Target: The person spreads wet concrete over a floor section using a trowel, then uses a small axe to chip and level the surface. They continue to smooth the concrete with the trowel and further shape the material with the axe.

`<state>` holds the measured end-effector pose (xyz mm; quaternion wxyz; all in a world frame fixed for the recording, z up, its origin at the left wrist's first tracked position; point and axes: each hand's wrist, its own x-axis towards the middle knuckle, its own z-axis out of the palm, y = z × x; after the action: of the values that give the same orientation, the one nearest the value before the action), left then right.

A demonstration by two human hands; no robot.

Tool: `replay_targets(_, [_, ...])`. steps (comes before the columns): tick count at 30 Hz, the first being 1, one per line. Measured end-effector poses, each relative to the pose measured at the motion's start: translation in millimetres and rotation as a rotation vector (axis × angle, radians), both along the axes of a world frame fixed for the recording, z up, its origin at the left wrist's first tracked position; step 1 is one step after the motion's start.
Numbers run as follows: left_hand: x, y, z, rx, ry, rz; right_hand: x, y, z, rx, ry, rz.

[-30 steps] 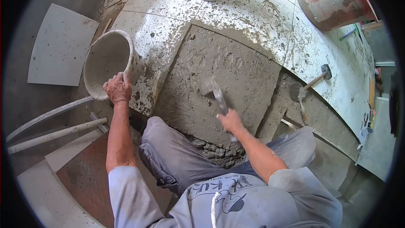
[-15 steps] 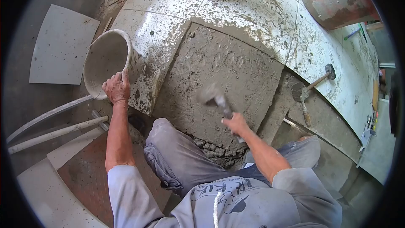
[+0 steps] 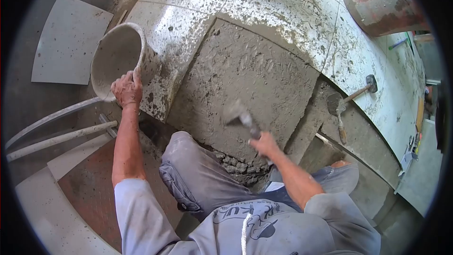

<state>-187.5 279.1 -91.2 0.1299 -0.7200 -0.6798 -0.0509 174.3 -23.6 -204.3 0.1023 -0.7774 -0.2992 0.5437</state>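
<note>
My left hand (image 3: 127, 88) is closed around the near rim of a mortar-smeared bucket (image 3: 146, 61), which leans with its mouth towards me. In my right hand (image 3: 265, 144) is the handle of a trowel (image 3: 246, 120), its blade blurred by motion over the mortar bed (image 3: 257, 85). The wet grey mortar forms a roughly square layer with a pitted surface. Lumpier mortar (image 3: 240, 166) lies along its near edge, by my knees.
White tiles (image 3: 302, 14) spattered with mortar border the bed. On the right lie a mallet (image 3: 371, 84) and a second trowel (image 3: 341, 127). A large stained bucket (image 3: 377, 7) stands at far right. Beside the left bucket are a loose tile (image 3: 71, 42) and a long pole (image 3: 61, 140).
The trowel's blade has shifted slightly over the mortar, with my right hand still around its handle. My left hand remains on the bucket rim. The whole view has shifted a little.
</note>
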Motion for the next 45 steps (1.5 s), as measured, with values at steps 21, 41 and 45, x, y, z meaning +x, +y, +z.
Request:
replay_targets(21, [-0.8,0.5,-2.7,0.023,0.008,-0.007,39.5,48.8,76.9,0.144,0.093,-0.463])
replay_targets(41, [-1.7,1.0,-2.7,0.023,-0.024,-0.003,1.5,16.8,25.6,0.096,0.017,-0.235])
replay_targets(45, [-10.6,5.8,-7.3,0.076,0.009,-0.017,-8.2,-0.3,5.8,0.025,0.088,0.096])
